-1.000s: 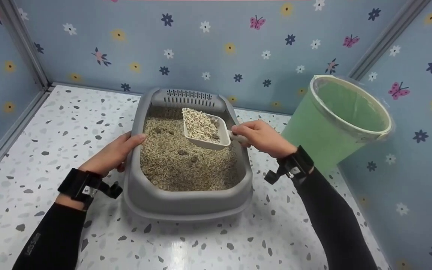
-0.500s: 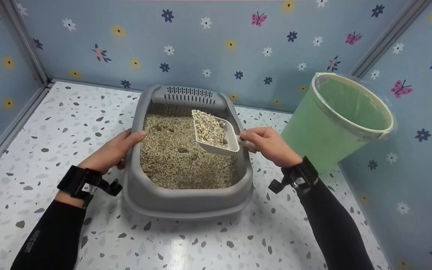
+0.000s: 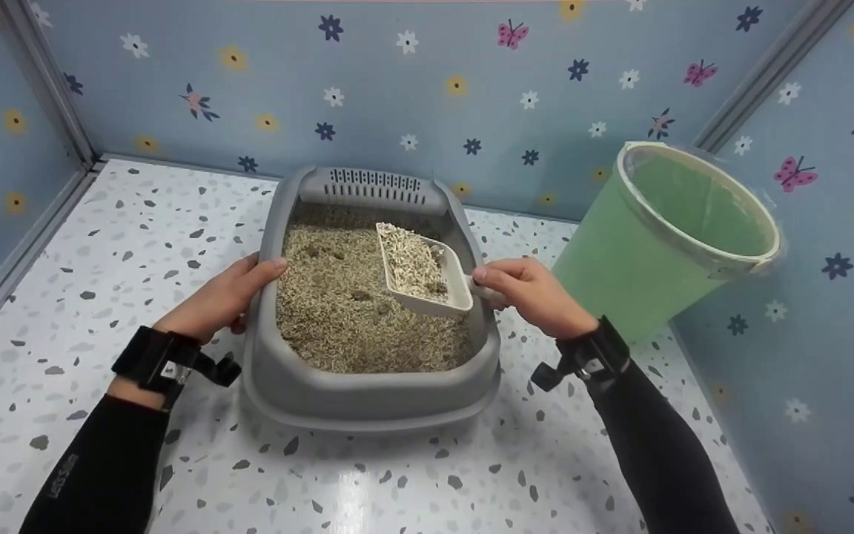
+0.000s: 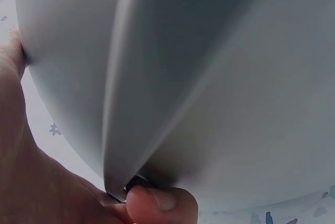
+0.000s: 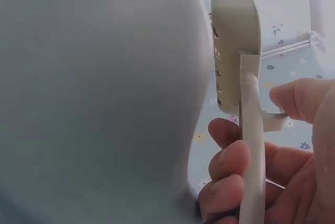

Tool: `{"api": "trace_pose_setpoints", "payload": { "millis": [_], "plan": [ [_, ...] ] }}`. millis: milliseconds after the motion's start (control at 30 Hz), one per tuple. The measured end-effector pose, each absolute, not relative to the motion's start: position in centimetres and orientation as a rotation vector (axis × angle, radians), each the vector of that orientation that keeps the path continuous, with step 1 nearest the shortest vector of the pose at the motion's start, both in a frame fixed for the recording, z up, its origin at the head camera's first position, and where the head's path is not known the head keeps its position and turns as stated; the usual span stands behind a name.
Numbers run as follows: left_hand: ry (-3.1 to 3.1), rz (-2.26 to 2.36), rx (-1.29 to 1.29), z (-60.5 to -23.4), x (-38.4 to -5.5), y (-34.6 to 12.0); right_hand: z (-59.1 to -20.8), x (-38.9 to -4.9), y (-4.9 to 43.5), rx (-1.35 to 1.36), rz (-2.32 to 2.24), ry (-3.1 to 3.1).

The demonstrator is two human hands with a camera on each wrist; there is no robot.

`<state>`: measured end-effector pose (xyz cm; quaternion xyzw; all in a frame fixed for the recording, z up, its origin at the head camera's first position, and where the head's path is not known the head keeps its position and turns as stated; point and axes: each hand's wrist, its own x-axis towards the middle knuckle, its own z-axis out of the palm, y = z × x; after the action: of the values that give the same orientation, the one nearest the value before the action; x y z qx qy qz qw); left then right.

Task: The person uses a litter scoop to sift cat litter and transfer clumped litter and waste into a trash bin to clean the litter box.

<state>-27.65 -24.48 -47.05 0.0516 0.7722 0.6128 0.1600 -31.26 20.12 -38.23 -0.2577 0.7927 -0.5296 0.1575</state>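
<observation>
A grey litter box (image 3: 375, 400) stands on the speckled floor, spread with tan litter (image 3: 345, 326) holding several darker clumps. My left hand (image 3: 216, 300) grips its left rim, the thumb on top and the fingers hooked beneath the lip, as the left wrist view shows. Over the right half of the box, my right hand (image 3: 534, 293) holds a white litter scoop (image 3: 459, 282) by its handle. Pale litter pellets (image 3: 408, 259) and a few darker bits lie heaped in the scoop. In the right wrist view, the fingers wrap the handle and the thumb touches a small hook on it.
To the right of the box, a green bin (image 3: 612, 259) with a cream rim and a clear liner leans against the wall. Flower-patterned panels (image 3: 368, 74) close off the back and both sides. The white speckled floor (image 3: 308, 482) extends in front.
My right hand has carried the scoop rightward, then slightly lower and nearer to me. The pellet heap in it looks a little smaller. My left hand has kept its place on the rim.
</observation>
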Motion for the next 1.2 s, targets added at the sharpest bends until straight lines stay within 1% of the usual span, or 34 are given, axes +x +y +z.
{"api": "trace_pose_setpoints", "payload": {
  "millis": [300, 433, 633, 767, 1000, 1200],
  "plan": [
    [2.213, 1.736, 0.147, -47.0, -27.7, -24.3, -38.1, -30.6, 19.9, -0.77, -1.478, 2.296],
    [2.219, 1.73, 0.147, -46.9, -27.8, -24.3, -37.9, -30.6, 20.2, -0.8, -1.39, 2.389],
    [2.226, 1.73, 0.149, -47.0, -28.1, -23.9, -37.7, -31.1, 22.3, -0.856, -1.172, 2.607],
    [2.21, 1.744, 0.171, -47.1, -28.4, -23.5, -37.7, -31.1, 23.8, -0.835, -1.094, 2.705],
    [2.225, 1.735, 0.169, -47.3, -28.3, -23.9, -37.7, -31.2, 21.8, -0.899, -1.055, 2.64],
    [2.206, 1.739, 0.178, -47.5, -28.3, -23.8, -37.4, -30.7, 23.5, -0.863, -0.994, 2.688]
  ]
}}
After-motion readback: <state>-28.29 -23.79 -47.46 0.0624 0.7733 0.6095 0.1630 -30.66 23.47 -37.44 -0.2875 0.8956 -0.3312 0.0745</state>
